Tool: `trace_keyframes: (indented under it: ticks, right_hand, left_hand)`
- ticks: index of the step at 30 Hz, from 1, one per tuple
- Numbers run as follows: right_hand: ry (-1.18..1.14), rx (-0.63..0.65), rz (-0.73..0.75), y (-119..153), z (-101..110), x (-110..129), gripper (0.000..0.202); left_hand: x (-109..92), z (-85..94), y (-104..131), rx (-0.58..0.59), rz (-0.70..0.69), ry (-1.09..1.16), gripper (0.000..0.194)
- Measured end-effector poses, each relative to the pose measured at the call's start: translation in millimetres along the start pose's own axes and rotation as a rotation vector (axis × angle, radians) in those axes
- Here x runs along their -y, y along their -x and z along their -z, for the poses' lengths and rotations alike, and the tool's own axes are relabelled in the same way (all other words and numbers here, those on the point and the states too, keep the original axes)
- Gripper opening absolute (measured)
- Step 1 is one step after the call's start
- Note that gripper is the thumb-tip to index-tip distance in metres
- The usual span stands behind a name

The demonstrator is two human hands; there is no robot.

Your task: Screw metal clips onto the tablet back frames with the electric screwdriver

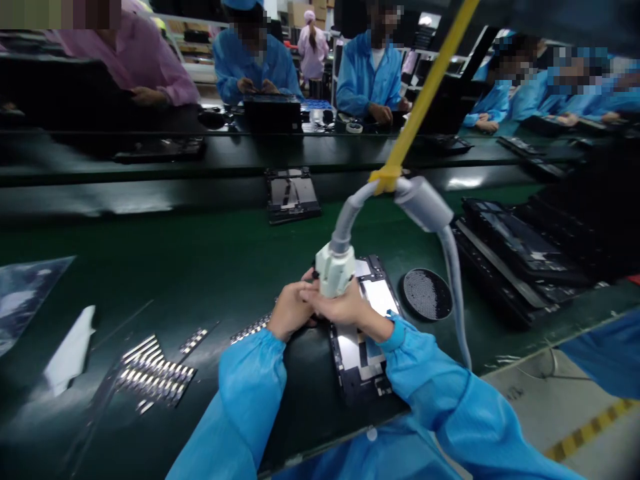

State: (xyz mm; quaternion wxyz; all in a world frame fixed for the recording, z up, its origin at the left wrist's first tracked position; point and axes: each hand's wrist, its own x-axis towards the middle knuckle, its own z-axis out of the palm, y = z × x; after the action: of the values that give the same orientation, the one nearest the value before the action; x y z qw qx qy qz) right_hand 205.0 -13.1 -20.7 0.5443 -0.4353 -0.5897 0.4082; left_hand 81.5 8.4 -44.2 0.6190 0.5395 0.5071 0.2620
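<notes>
My left hand (290,308) and my right hand (345,308) meet above the left edge of an opened tablet-like device (353,347). The fingers of both are drawn together; whatever lies between them is hidden. A pale plug (334,270) on a grey cable (453,287) hangs in front of my fingertips and covers part of them. Whether a hand touches the plug I cannot tell. The device lies flat on the green table (200,260), its silver panels showing beneath my right wrist. Beside my left hand lies a strip of small shiny parts (250,328).
More part strips (157,373) and a white sheet (70,350) lie left. A round black dish of small grains (427,294) stands right, before stacked device panels (525,253). Another opened device (293,195) lies ahead. A yellow strap (430,80) suspends the cable. Co-workers sit opposite.
</notes>
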Motion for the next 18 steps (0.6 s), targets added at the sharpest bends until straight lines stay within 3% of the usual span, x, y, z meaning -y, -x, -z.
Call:
trace_keyframes:
  ticks: [3,8,10,13,16,18]
  right_hand:
    - [0.011,-0.007,0.043,0,-4,-4,0.017]
    - [-0.063,-0.076,-0.078,-6,7,22,0.018]
    - [-0.127,-0.137,-0.039,-2,30,37,0.020]
    - [-0.184,-0.258,0.075,9,85,45,0.025]
    - [-0.212,-0.469,0.134,19,143,29,0.029]
    - [-0.178,-0.568,0.132,22,170,12,0.029]
  left_hand:
    - [2,2.9,-1,0.000,-0.069,-0.042,0.014]
    - [-3,4.3,1,0.033,0.078,-0.148,0.030]
    - [-8,4.0,3,0.063,0.126,-0.184,0.043]
    - [-12,2.6,7,0.080,0.165,-0.201,0.058]
    - [-13,-2.0,11,0.098,0.152,-0.176,0.061]
    - [-12,-6.8,12,0.092,0.167,-0.195,0.062]
